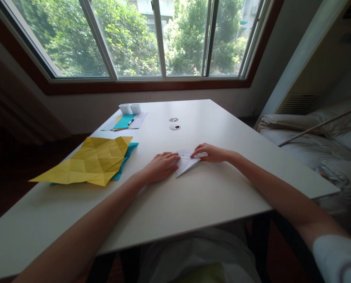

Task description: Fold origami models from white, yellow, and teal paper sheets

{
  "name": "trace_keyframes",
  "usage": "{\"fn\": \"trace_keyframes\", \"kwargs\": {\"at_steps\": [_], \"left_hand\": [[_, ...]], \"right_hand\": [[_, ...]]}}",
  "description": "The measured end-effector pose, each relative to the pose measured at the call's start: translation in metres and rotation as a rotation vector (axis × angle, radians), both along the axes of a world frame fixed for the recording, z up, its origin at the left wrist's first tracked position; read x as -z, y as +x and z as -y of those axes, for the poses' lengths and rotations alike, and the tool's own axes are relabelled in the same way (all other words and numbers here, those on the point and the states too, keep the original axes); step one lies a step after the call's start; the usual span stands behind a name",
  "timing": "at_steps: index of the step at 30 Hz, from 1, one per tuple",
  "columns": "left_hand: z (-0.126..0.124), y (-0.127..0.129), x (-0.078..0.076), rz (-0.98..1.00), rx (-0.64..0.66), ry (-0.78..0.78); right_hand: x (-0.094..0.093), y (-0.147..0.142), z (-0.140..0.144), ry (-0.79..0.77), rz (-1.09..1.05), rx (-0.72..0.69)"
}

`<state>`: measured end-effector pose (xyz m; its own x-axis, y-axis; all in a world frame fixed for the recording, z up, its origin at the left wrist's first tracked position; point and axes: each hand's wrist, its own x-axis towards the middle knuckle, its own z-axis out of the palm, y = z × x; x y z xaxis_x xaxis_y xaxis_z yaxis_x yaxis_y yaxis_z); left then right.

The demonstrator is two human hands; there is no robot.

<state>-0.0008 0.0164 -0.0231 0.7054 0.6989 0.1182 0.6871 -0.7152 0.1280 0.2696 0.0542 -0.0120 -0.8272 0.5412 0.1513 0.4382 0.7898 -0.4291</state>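
A small folded piece of white paper [185, 164] lies flat on the white table [193, 196], near its middle. My left hand [160, 166] presses down on the paper's left side with its fingers curled over the edge. My right hand [211, 153] rests fingertips on the paper's upper right corner. Both hands touch the paper and pin it to the table; neither lifts it. The paper comes to a point toward me.
A creased yellow sheet [90, 161] lies at the left over a teal sheet [125, 157]. Further back sit a teal paper with a pen [125, 121], white sheets and a small white box [130, 108]. Two round marks [174, 127] lie mid-table. A sofa [317, 133] stands right.
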Motion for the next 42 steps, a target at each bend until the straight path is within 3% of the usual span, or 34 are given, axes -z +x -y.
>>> {"fn": "trace_keyframes", "kwargs": {"at_steps": [8, 15, 23, 28, 42], "left_hand": [[0.010, 0.008, -0.001, 0.033, -0.009, 0.042], [0.025, 0.024, -0.002, 0.044, -0.062, 0.105], [0.029, 0.026, -0.002, 0.031, -0.123, 0.128], [0.031, 0.028, -0.003, 0.024, -0.142, 0.130], [0.012, 0.018, 0.001, 0.171, -0.081, 0.055]], "right_hand": [[0.013, -0.012, 0.000, 0.040, -0.084, 0.227], [0.022, -0.029, 0.010, 0.174, -0.116, 0.441], [0.006, -0.036, 0.026, 0.200, 0.077, 0.302], [-0.003, -0.036, 0.040, 0.157, 0.175, 0.291], [0.002, -0.030, 0.021, 0.065, -0.038, 0.174]]}}
